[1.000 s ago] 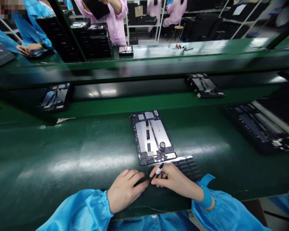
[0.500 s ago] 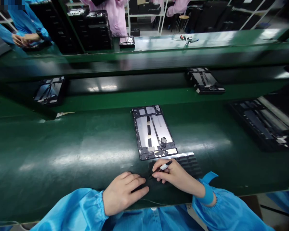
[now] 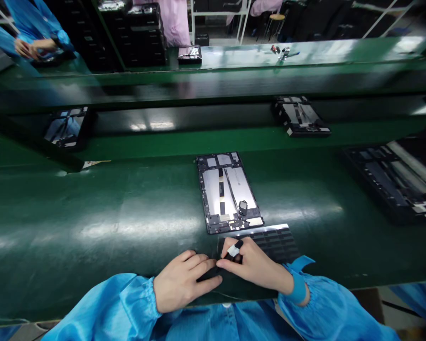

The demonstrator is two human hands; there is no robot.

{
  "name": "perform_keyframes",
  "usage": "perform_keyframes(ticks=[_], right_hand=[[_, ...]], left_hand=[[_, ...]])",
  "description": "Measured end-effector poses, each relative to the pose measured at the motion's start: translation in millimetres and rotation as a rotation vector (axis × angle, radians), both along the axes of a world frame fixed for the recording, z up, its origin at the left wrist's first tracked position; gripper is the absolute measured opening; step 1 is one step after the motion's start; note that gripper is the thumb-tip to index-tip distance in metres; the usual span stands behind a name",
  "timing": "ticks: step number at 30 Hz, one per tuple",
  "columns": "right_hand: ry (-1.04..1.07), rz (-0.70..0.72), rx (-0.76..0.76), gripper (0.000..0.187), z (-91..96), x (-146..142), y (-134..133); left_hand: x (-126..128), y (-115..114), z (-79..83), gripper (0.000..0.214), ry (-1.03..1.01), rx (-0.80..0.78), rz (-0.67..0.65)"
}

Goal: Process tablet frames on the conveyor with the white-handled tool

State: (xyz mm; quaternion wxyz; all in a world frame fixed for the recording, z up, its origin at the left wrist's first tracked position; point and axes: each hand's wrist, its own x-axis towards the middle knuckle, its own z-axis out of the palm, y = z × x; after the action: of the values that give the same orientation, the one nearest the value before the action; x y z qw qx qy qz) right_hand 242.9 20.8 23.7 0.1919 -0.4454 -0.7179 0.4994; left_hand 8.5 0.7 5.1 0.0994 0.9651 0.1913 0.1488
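Note:
In the head view, my right hand (image 3: 250, 263) pinches dark tweezers (image 3: 234, 249) with a white band, their tips hidden behind the fingers. Under it lies a sheet of dark strips (image 3: 275, 241) on clear backing. My left hand (image 3: 188, 279) rests palm down on the bench, fingers extended and thumb apart; its fingertips meet those of the right hand. Whether anything small lies between them is hidden. Just beyond the hands is an opened tablet (image 3: 230, 192), silver inside with a black frame. A small dark part (image 3: 243, 207) sits on its lower right.
The green bench (image 3: 92, 265) runs across the view. At the right is a black stack with tablet parts (image 3: 394, 182). Further stacked tablets stand on the conveyor at left (image 3: 68, 128) and right (image 3: 301, 116). A dark post (image 3: 39, 139) slants at the left. Across the line a co-worker's hands (image 3: 35, 49) work.
My right hand has moved slightly left and down to meet the left fingertips, turning the tweezers more upright. My left hand has barely moved. The view has shifted slightly.

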Motion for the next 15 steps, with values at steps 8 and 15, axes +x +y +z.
perform_keyframes(ticks=[8,15], right_hand=[[-0.030,-0.002,-0.008,0.022,0.3,-1.0,0.2],[0.257,-0.167,-0.295,0.032,-8.6,5.9,2.2]], left_hand=[[1.6,-0.1,0.8,0.030,0.006,-0.015,0.012],[-0.3,-2.8,-1.4,0.031,0.006,-0.016,0.010]])
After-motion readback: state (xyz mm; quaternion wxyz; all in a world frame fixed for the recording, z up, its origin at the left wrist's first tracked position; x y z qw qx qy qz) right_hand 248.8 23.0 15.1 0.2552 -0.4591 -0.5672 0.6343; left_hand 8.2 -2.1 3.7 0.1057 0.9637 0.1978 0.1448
